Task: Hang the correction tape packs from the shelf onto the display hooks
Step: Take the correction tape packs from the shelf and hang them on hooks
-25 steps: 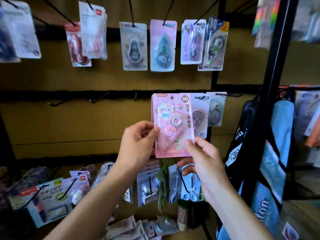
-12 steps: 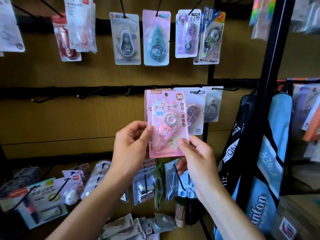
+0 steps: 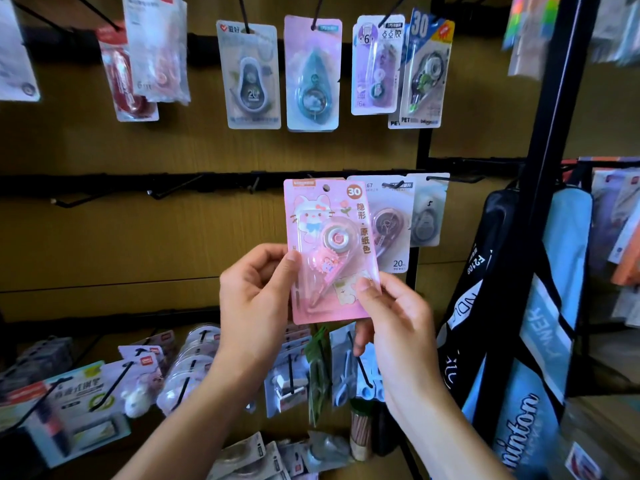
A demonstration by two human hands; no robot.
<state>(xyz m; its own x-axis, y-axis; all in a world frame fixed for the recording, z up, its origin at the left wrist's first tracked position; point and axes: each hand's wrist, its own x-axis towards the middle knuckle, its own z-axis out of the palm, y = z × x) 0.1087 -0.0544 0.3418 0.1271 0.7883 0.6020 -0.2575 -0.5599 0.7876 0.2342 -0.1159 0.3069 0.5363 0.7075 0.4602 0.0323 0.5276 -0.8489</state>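
Observation:
A pink correction tape pack (image 3: 329, 244) with a cartoon cat and a "30" badge is held upright in front of the middle hook rail (image 3: 104, 183). My left hand (image 3: 256, 299) pinches its left edge. My right hand (image 3: 394, 317) grips its lower right corner. The pack's hang hole sits just below the rail, off any hook. Two packs (image 3: 391, 223) hang right behind it on that rail. Bare hooks (image 3: 173, 188) stick out to the left.
Several packs (image 3: 311, 74) hang on the top rail. More carded goods (image 3: 76, 403) hang on low hooks and lie on the shelf below. A black upright post (image 3: 540, 174) and blue badminton bags (image 3: 540, 323) stand at the right.
The view has shifted slightly, so the whole display sits a little lower and to the left in frame. Both hands keep the same grip on the pink pack near the middle rail.

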